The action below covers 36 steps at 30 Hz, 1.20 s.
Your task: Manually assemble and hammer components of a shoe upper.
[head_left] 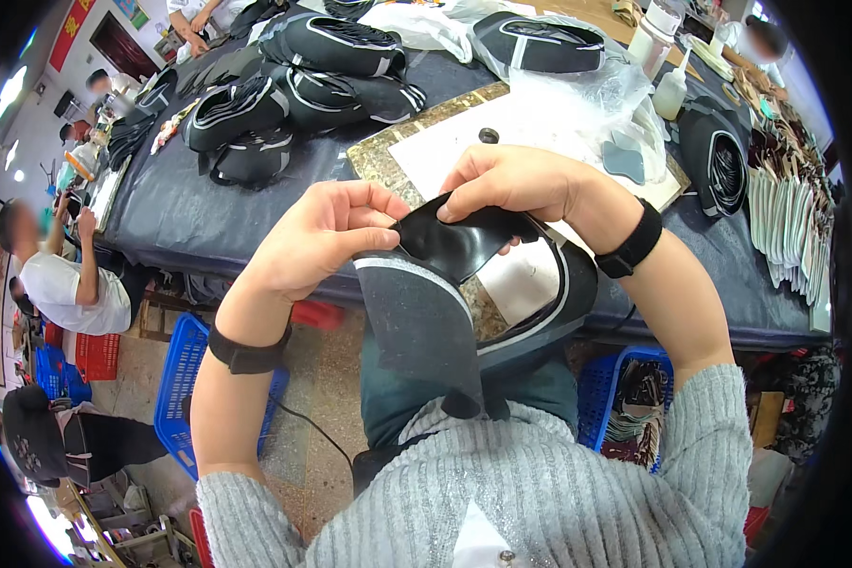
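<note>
My left hand [322, 232] pinches the left edge of a glossy black sheet piece [450, 248] between thumb and fingers. On the same piece's upper edge, my right hand [525, 185] is closed, its thumb pressed on top and fingertips showing underneath. The piece bends between both hands over the table's near edge. Dark matte material with a pale edge strip [417, 308] hangs below it toward my lap. To its right curves a black band with a white edge [577, 298]; whether it joins the held piece I cannot tell.
White sheets [445, 156] lie on a stone-patterned board [374, 156]. Black bundles [336, 95] are piled at the back left, another bundle [715, 156] at right. A squeeze bottle [670, 92] stands back right. Blue baskets [175, 398] flank my legs; people work at left.
</note>
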Motion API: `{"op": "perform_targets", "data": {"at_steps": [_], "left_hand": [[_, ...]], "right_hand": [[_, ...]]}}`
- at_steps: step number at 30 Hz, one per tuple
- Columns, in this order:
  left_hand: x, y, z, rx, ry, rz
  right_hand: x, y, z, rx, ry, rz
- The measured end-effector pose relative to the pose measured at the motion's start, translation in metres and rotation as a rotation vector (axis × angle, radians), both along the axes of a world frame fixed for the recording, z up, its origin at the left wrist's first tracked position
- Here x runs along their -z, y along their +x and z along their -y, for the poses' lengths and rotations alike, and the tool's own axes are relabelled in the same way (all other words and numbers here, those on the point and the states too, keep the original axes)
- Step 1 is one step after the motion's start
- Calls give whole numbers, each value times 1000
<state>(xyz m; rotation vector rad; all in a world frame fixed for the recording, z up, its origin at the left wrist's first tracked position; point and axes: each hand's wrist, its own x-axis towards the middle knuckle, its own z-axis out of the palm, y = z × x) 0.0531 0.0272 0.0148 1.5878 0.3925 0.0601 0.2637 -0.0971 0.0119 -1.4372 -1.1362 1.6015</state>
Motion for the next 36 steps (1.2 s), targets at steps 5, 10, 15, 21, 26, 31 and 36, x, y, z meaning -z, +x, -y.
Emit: {"op": "perform_targets", "data": {"at_steps": [5, 10, 15, 21, 26, 31, 36], "left_hand": [[-8, -1, 3, 49, -3, 43], [-9, 5, 4, 117, -87, 113], [-6, 23, -1, 146, -107, 119], [-11, 83, 15, 126, -11, 297], [17, 154, 54, 156, -21, 469], [65, 196, 97, 433, -149, 154], [62, 246, 170, 596, -597, 178]], "right_hand": [[-15, -2, 8, 44, 26, 64], [-20, 6, 14, 44, 60, 92], [-28, 16, 26, 106, 82, 93], [-22, 56, 72, 284, 239, 19], [-16, 101, 121, 887, 477, -161], [-31, 132, 169, 1296, 714, -313], [-26, 142, 227, 1595, 900, -331]]}}
